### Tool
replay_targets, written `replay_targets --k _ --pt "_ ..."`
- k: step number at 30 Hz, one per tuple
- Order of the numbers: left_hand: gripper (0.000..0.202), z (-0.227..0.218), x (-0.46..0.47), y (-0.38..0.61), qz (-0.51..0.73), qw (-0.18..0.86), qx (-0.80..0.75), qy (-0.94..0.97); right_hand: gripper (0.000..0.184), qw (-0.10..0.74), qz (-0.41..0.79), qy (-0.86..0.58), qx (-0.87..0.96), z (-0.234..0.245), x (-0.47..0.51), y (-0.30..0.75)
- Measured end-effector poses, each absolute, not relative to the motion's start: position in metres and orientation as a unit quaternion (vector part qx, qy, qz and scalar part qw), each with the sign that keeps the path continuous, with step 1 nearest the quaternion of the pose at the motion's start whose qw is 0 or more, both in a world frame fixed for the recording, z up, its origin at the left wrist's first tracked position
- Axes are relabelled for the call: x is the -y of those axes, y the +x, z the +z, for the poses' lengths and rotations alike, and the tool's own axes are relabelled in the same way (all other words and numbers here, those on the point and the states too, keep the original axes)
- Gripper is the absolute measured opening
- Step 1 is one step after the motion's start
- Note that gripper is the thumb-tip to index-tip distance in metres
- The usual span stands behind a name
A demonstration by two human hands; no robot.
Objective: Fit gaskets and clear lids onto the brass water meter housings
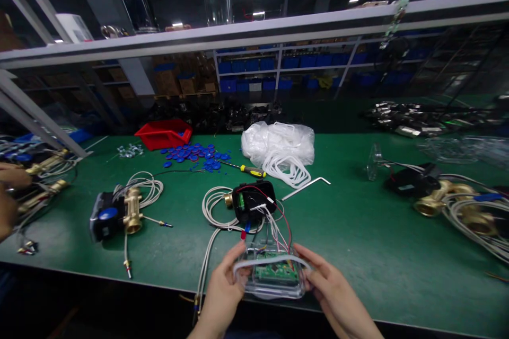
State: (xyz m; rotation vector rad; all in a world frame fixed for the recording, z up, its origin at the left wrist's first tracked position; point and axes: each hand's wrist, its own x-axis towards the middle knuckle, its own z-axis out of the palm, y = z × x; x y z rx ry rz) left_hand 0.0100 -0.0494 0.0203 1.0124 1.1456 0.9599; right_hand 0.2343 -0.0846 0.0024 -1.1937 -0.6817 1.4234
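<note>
Near the table's front edge, my left hand (223,287) grips the left side of a clear plastic cover (274,292). My right hand (329,282) pinches its right side, fingers closed around the edge. A green circuit board (274,271) sits inside the cover. Across the cover's open side arches a white sealing ring (270,260), its ends running under my fingers on both sides. Red, white and black wires link the board to an open black housing (254,206) just beyond, which has a brass fitting (228,199) and coiled grey cables (212,209) beside it.
Behind lie a screwdriver (253,171), a hex key (306,188), white sealing rings (288,169) by a plastic bag (278,140), blue discs (194,152) and a red bin (165,134). Brass valve assemblies (133,211) stand left and right. Another person's hand (8,196) is far left.
</note>
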Motion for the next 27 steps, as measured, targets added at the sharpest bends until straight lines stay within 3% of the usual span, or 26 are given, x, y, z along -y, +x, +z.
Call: replay_targets --k 3,9,17,20,23,27 --pt "0.058 0.025 0.033 0.009 0.430 0.618 -0.484 0.446 0.045 0.541 0.589 -0.506 0.324 0.007 0.068 0.242" --pt "0.015 0.028 0.001 0.014 0.409 0.498 -0.439 0.626 0.050 0.528 0.525 -0.513 0.428 0.008 0.025 0.237" --pt "0.023 0.050 -0.032 0.016 0.465 0.354 -0.433 0.686 0.031 0.534 0.357 -0.517 0.566 0.024 -0.024 0.247" --pt "0.031 0.051 -0.044 0.024 0.494 0.307 -0.472 0.663 0.036 0.542 0.333 -0.512 0.578 0.024 -0.045 0.242" --pt "0.025 0.053 -0.055 0.031 0.516 0.251 -0.499 0.649 0.043 0.548 0.303 -0.510 0.590 0.027 -0.058 0.232" --pt "0.022 0.058 -0.066 0.032 0.532 0.190 -0.525 0.636 0.031 0.559 0.252 -0.512 0.602 0.036 -0.067 0.223"
